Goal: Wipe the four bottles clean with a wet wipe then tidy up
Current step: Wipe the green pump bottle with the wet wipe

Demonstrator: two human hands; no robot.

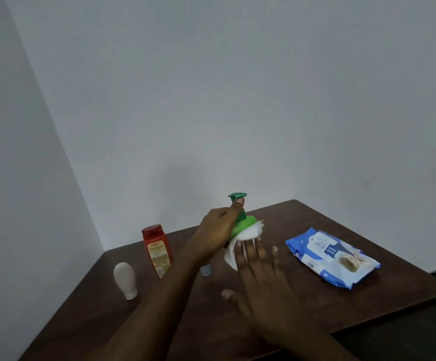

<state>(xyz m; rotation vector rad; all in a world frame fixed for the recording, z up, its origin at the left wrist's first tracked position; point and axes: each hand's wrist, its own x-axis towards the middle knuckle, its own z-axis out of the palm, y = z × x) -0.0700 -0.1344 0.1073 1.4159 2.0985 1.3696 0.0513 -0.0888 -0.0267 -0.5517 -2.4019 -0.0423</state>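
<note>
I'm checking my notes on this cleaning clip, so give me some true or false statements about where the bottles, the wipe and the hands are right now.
1. The left hand grips the green pump bottle near its pump. True.
2. The wet wipe lies on the table beside the pack. False: the straight fingers of the right hand press it against the green pump bottle.
3. The red bottle stands upright on the table. True.
4. The white bottle lies on its side. False: it stands on its narrow end.
5. The wipes pack sits left of the red bottle. False: it lies flat, right of both hands.
</note>
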